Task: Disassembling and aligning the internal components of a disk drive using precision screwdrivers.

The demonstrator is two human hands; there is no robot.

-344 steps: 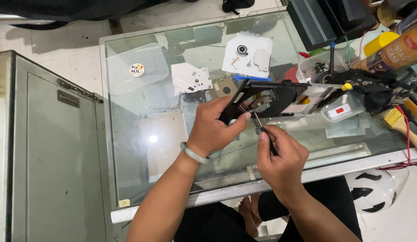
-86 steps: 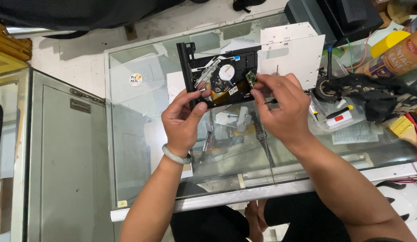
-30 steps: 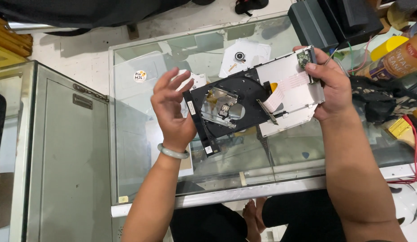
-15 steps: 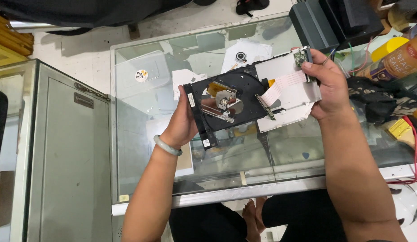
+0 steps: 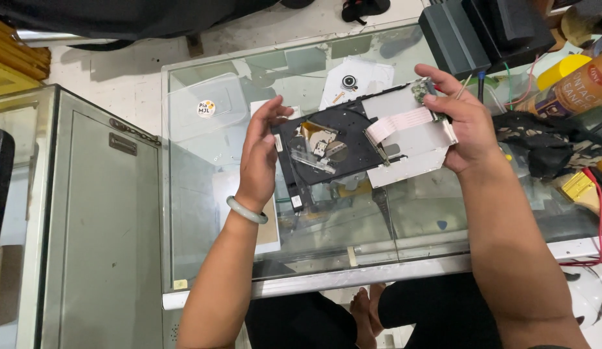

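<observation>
A slim optical disc drive is open above the glass counter. Its black tray with the laser unit faces up. A pale flat ribbon cable joins the tray to the silver metal casing. My left hand grips the tray's left edge; a pale bangle sits on that wrist. My right hand holds the casing by its right end, the thumb by a small green circuit board. A thin tool shaft sticks out from between the right fingers.
A white metal plate with a small round hub lies on the glass behind the drive. Black boxes, a yellow spray can, dark cloth, a brush and red wires crowd the right side. A grey cabinet stands at left.
Over the last second my left hand has closed onto the tray's left edge. The tray has slid further out of the casing. My right hand has kept its hold.
</observation>
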